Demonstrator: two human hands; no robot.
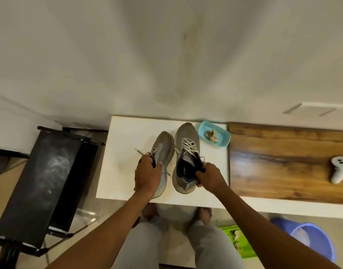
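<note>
Two grey sneakers with white laces stand side by side, toes pointing away from me, on a white tabletop (124,152). My left hand (147,175) grips the collar of the left sneaker (164,146), its fingers curled into the opening. My right hand (209,176) holds the right sneaker (186,136) at its heel side and pinches a dark piece, perhaps the tongue or insole, at the opening. The heel of the left sneaker is hidden under my hand.
A light blue tray (224,136) with a crumpled scrap sits at the table's far right corner. A wooden counter (283,162) to the right carries a white controller (340,168). A black rack (40,181) stands on the left; a blue bucket (318,239) below right.
</note>
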